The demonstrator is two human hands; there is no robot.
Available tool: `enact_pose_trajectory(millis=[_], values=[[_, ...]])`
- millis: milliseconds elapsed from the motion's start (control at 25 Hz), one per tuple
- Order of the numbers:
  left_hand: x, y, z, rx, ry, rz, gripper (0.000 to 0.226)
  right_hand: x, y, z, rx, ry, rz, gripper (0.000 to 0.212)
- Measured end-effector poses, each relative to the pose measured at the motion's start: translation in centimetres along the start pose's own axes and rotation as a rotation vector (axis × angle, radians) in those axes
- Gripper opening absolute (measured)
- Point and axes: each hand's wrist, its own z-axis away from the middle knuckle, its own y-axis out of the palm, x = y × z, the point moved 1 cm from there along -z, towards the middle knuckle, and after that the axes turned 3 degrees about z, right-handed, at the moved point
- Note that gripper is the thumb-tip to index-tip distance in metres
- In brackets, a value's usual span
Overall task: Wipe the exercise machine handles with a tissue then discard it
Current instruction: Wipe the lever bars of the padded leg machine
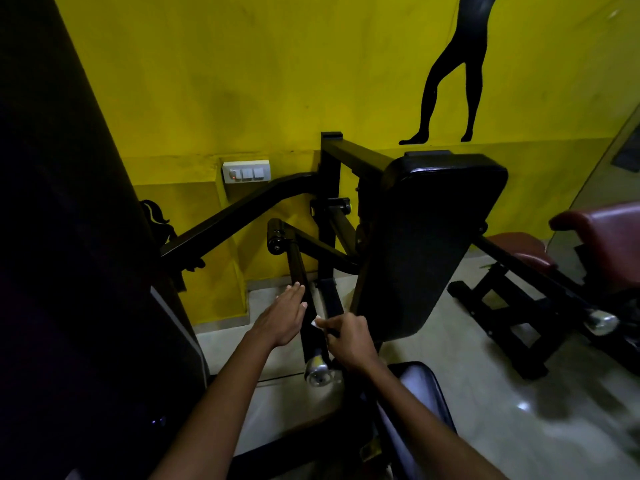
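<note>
The right hand (349, 341) is curled around the black handle bar (300, 271) of the exercise machine, pinching a small white tissue (316, 323) against it. Just left of it, the left hand (282, 315) lies flat and released, fingers extended beside the bar. A chrome end cap (317, 370) sits below both hands.

Right hand (349, 341) presses tissue (316, 323), seemingly, against handle (300, 271).

Your tissue (316, 322) looks like soft white paper, the handle (300, 271) is matt black with a shiny metal end cap (317, 370), the back pad (429, 244) is glossy black vinyl, and the floor (485, 410) is polished.
</note>
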Motion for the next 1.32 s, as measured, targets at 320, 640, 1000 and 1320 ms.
enact_pose_trajectory(millis=[320,640,1000,1320], values=[[0.4,-0.3,-0.8,-0.018,0.016,-0.052,0.050,0.4,-2.0,1.7,0.124,-0.082,0.074,0.020],[2.7,-1.0,-4.8,-0.011,0.018,-0.098,0.052,0.3,-3.0,-5.0,-0.004,0.048,-0.046,0.018],[7.4,-2.6,-12.4,-0.082,0.036,-0.085,0.052,-1.2,2.2,-18.0,-0.152,0.241,-0.053,0.028],[10.7,-2.3,-17.9,-0.110,0.126,-0.167,0.058,-2.0,6.6,-27.2,-0.142,0.331,-0.094,0.029]])
